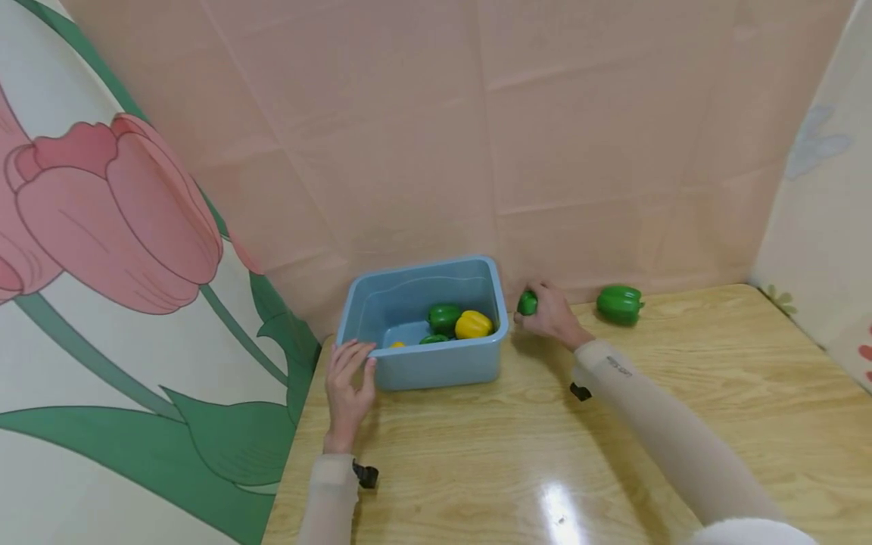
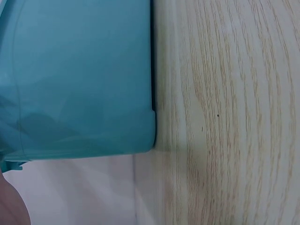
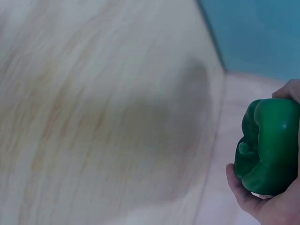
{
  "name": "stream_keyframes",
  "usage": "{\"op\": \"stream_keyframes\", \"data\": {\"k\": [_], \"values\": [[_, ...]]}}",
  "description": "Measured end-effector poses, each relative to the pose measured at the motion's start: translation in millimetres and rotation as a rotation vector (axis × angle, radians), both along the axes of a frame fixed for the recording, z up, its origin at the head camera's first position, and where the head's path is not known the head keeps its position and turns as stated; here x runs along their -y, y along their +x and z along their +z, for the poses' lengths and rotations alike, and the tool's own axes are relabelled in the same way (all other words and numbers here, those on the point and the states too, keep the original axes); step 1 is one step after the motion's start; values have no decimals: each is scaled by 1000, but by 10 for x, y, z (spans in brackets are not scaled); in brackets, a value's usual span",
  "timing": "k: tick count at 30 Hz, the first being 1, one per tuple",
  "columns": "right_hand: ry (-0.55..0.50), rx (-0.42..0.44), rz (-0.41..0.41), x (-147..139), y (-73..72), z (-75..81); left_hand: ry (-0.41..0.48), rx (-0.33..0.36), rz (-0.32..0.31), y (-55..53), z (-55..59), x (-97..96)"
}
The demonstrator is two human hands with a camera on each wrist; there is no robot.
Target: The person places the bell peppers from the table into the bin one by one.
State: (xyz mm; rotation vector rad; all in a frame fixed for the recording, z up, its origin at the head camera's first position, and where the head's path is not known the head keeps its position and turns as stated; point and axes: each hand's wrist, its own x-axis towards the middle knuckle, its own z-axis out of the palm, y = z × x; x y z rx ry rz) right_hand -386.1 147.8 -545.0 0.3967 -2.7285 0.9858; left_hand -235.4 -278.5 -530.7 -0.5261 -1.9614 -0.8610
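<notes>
A blue plastic bin (image 1: pixel 436 369) stands on the table against the backdrop. My left hand (image 1: pixel 350 386) holds its near left corner, fingers over the rim and thumb at the front wall; only a sliver of that hand shows in the left wrist view. Just right of the bin, my right hand (image 1: pixel 550 314) grips a green bell pepper (image 3: pixel 276 145), thumb and fingers around its sides, above the table. Inside the bin lie a green bell pepper (image 1: pixel 445 318), a yellow bell pepper (image 1: pixel 474 325) and other pieces, partly hidden by the front wall.
Another green bell pepper (image 1: pixel 618 304) lies at the table's back edge, right of my right hand. The wooden table (image 1: pixel 477 454) meets a pinkish cloth backdrop (image 1: pixel 409 151) behind. A wall with painted tulips (image 1: pixel 116 212) rises at the left.
</notes>
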Motion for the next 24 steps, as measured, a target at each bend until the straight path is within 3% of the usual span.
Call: {"op": "stream_keyframes", "data": {"k": [24], "values": [[-63,-107,-14,-28,41,368,6,36,2,35,-5,1]]}}
